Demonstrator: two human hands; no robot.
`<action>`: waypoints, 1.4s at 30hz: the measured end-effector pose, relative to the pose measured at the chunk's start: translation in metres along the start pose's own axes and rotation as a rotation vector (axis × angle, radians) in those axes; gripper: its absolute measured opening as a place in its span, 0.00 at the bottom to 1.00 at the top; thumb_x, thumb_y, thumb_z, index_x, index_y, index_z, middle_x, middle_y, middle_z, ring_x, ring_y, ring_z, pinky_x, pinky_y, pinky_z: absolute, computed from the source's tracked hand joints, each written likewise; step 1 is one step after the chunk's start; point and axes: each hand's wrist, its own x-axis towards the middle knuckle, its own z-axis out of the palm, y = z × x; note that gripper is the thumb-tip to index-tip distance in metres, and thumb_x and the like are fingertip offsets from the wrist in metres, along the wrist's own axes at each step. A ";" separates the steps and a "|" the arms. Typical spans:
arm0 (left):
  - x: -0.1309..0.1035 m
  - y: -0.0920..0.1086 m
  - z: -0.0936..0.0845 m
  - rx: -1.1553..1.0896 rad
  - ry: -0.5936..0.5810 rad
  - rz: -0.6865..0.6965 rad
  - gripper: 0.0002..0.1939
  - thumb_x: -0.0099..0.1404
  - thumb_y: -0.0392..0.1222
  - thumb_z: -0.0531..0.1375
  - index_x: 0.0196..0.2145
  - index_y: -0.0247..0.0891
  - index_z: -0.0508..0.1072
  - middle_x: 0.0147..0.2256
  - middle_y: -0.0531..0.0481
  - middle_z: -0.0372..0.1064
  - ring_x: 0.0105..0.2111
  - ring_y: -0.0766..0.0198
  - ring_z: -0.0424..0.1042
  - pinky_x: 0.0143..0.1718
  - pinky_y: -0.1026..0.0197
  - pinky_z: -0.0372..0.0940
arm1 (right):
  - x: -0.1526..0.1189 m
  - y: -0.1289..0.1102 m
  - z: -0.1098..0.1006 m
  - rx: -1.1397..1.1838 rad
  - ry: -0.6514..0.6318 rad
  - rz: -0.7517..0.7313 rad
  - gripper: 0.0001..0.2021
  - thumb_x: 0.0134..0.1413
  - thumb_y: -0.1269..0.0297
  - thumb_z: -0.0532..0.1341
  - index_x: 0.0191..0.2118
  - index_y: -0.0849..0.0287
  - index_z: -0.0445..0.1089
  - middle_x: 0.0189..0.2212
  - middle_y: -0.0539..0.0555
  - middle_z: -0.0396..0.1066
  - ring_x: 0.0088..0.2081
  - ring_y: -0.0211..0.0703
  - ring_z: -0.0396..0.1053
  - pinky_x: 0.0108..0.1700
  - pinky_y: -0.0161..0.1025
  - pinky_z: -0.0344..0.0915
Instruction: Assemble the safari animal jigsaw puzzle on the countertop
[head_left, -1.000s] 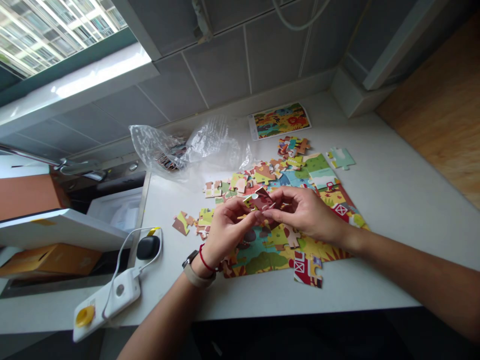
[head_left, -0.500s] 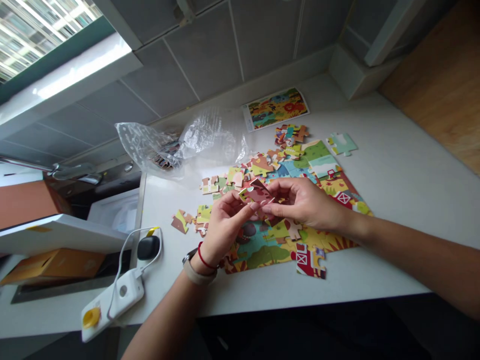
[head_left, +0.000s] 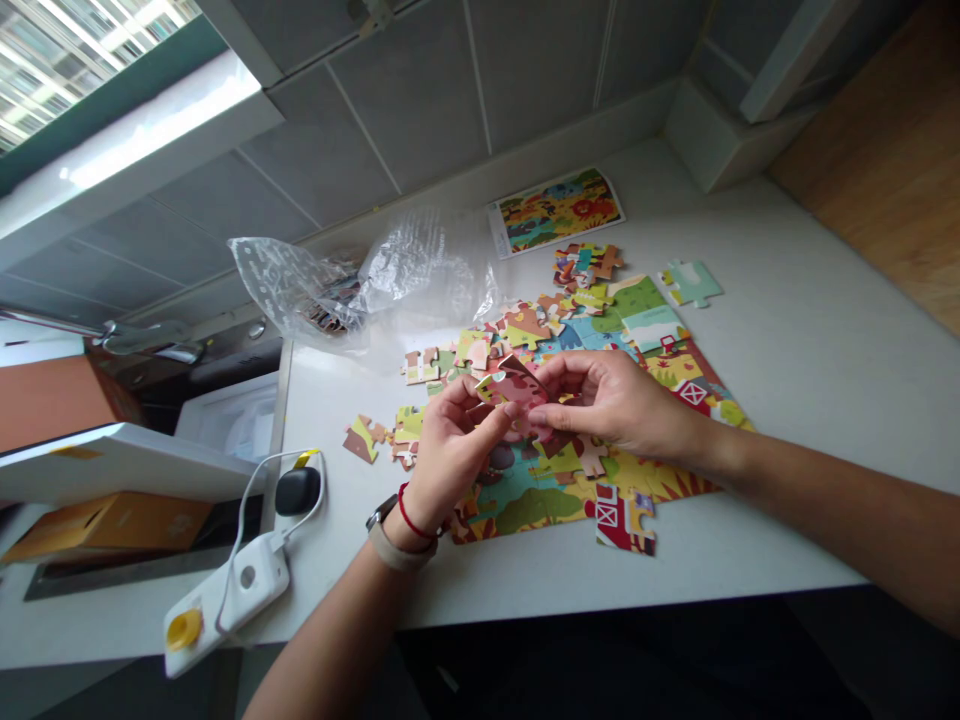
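Note:
My left hand (head_left: 452,440) pinches the left side of a pink and green puzzle piece (head_left: 512,386), thumb in front and fingers behind. My right hand (head_left: 600,398) has its thumb and fingers closed on the right side of the same piece, or on a second one against it; the join is hidden by the fingertips. Both are held above the partly assembled puzzle (head_left: 540,505), where several loose pieces are heaped. A red barn piece (head_left: 624,520) lies at its front edge. Pale green pieces (head_left: 694,282) rest off its back right corner.
Behind the puzzle lie a picture card (head_left: 555,212) and a crumpled clear plastic bag (head_left: 420,265). A power strip (head_left: 229,600) with a black plug (head_left: 297,491) and white cable is on the left of the counter (head_left: 810,400). Boxes (head_left: 112,525) stand at the far left.
Both hands remain together in nearly the same place. The right thumb and fingertips have shifted slightly at the held piece. The whole view has moved a little.

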 end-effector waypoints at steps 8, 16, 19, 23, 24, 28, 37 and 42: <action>0.003 -0.005 -0.003 -0.003 0.053 -0.014 0.22 0.58 0.51 0.77 0.34 0.37 0.71 0.36 0.49 0.79 0.30 0.63 0.80 0.29 0.64 0.78 | -0.002 -0.001 -0.003 -0.148 0.048 -0.136 0.14 0.55 0.65 0.72 0.46 0.57 0.75 0.41 0.53 0.81 0.43 0.44 0.81 0.45 0.40 0.80; 0.001 -0.007 -0.004 -0.030 0.042 -0.038 0.20 0.60 0.51 0.75 0.35 0.37 0.72 0.36 0.49 0.80 0.27 0.65 0.80 0.27 0.66 0.77 | 0.001 -0.004 -0.004 -0.110 0.055 -0.136 0.15 0.51 0.64 0.74 0.44 0.57 0.74 0.40 0.54 0.80 0.43 0.46 0.80 0.43 0.40 0.80; 0.001 -0.005 -0.003 -0.014 0.037 -0.041 0.21 0.59 0.52 0.76 0.34 0.37 0.72 0.33 0.50 0.79 0.25 0.66 0.78 0.25 0.67 0.75 | 0.000 -0.004 -0.005 -0.073 0.032 -0.102 0.15 0.53 0.61 0.74 0.45 0.58 0.76 0.40 0.54 0.82 0.40 0.45 0.81 0.42 0.42 0.80; 0.001 -0.004 -0.001 -0.011 0.028 -0.073 0.23 0.57 0.52 0.77 0.34 0.37 0.70 0.29 0.52 0.77 0.24 0.65 0.78 0.23 0.67 0.74 | 0.000 -0.003 -0.009 -0.072 -0.032 -0.045 0.13 0.60 0.55 0.71 0.44 0.58 0.79 0.36 0.53 0.82 0.33 0.43 0.80 0.38 0.40 0.79; 0.001 -0.004 -0.001 -0.018 0.023 -0.074 0.22 0.58 0.51 0.77 0.34 0.37 0.70 0.30 0.52 0.78 0.24 0.65 0.78 0.24 0.67 0.74 | 0.000 -0.003 -0.009 -0.074 -0.035 -0.044 0.13 0.60 0.55 0.71 0.43 0.58 0.79 0.35 0.53 0.82 0.33 0.43 0.80 0.37 0.40 0.79; 0.000 -0.004 0.001 -0.020 -0.033 -0.101 0.22 0.57 0.50 0.78 0.38 0.37 0.73 0.34 0.49 0.81 0.28 0.62 0.81 0.26 0.66 0.76 | -0.001 -0.004 -0.010 -0.078 0.001 -0.080 0.15 0.58 0.53 0.73 0.43 0.59 0.80 0.34 0.53 0.83 0.33 0.43 0.81 0.36 0.40 0.79; 0.000 0.001 0.002 0.080 -0.045 -0.035 0.23 0.56 0.52 0.78 0.40 0.38 0.75 0.33 0.48 0.81 0.27 0.63 0.79 0.30 0.63 0.77 | -0.003 -0.007 -0.007 -0.111 0.027 -0.102 0.14 0.56 0.60 0.73 0.47 0.59 0.78 0.35 0.54 0.83 0.34 0.44 0.81 0.40 0.42 0.79; 0.001 0.001 -0.002 0.048 -0.136 -0.063 0.23 0.56 0.47 0.79 0.40 0.38 0.72 0.34 0.48 0.80 0.31 0.62 0.81 0.34 0.64 0.77 | -0.004 -0.011 -0.008 -0.160 -0.025 -0.094 0.26 0.58 0.60 0.72 0.61 0.61 0.74 0.34 0.52 0.81 0.36 0.44 0.80 0.43 0.42 0.78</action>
